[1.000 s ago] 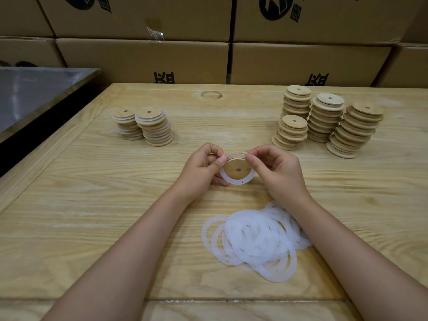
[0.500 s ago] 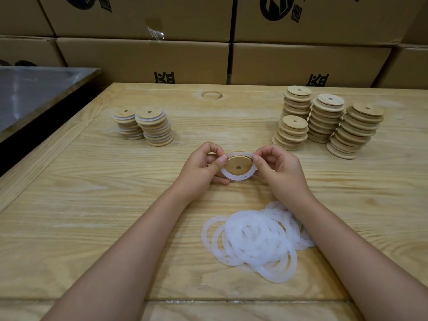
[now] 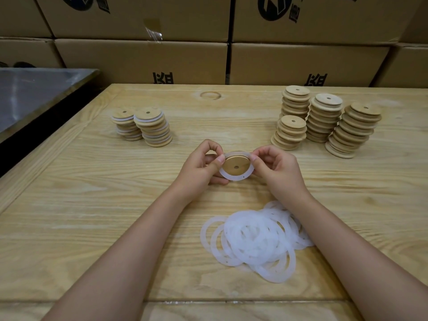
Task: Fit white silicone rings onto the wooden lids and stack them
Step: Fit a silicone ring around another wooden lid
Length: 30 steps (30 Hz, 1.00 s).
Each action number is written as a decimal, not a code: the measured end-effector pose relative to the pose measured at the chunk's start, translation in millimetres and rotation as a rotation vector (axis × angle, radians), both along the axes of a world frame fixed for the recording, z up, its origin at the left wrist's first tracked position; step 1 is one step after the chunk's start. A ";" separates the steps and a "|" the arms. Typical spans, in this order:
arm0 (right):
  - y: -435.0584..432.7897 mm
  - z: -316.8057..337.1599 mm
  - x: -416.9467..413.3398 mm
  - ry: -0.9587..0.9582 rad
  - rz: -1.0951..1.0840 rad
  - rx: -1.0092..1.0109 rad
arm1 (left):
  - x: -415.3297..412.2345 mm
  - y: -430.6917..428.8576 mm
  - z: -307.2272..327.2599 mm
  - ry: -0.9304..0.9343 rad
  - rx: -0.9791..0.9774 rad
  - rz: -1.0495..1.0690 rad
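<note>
A round wooden lid [image 3: 236, 165] with a small centre hole is held above the table between both hands, with a white silicone ring [image 3: 231, 177] around it. My left hand [image 3: 201, 167] pinches the lid's left edge, thumb on the ring. My right hand [image 3: 276, 169] pinches the right edge with its fingertips. A loose heap of white silicone rings [image 3: 253, 239] lies near me, under my right forearm. Two short stacks of ringed lids [image 3: 144, 127] stand at the left. Several stacks of bare wooden lids [image 3: 324, 120] stand at the right.
The wooden table [image 3: 92, 193] has a raised border along its left edge. Cardboard boxes [image 3: 162, 61] line the wall behind the table. A grey metal surface [image 3: 30, 93] lies lower at the far left.
The lid has tilted flatter between my hands, and my right fingertips have shifted along the ring's right edge. The stacks and the ring heap have not moved.
</note>
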State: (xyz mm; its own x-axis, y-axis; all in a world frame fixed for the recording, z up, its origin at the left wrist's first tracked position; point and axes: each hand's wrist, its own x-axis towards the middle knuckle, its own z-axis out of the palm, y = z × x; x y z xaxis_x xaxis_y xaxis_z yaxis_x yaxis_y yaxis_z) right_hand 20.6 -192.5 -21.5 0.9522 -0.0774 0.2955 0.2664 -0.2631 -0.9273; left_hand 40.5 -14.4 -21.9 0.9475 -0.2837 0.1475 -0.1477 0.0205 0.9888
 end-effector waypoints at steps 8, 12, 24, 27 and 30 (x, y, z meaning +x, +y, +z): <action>3.8 -3.5 2.3 0.025 -0.006 0.024 | 1.9 -4.1 -4.7 -0.039 0.057 0.064; 4.9 -2.5 2.1 0.104 0.038 0.123 | 1.3 -2.7 -2.2 -0.007 0.013 0.065; 6.8 0.4 2.6 0.226 0.015 0.262 | 2.3 -0.7 -3.5 -0.005 0.002 0.021; 7.2 -0.1 2.1 0.173 0.016 0.237 | 1.5 -1.8 -3.7 -0.017 0.035 0.006; 8.2 -0.2 1.6 0.143 0.019 0.233 | 0.5 -4.3 -3.8 -0.034 0.065 0.016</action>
State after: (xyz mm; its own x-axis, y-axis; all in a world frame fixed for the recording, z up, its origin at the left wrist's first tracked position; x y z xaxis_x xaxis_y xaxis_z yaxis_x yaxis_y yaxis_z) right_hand 22.2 -184.3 -21.8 0.9849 -0.1096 0.1338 0.1308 -0.0343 -0.9908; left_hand 41.0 -18.7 -25.7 0.9468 -0.2784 0.1615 -0.1810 -0.0458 0.9824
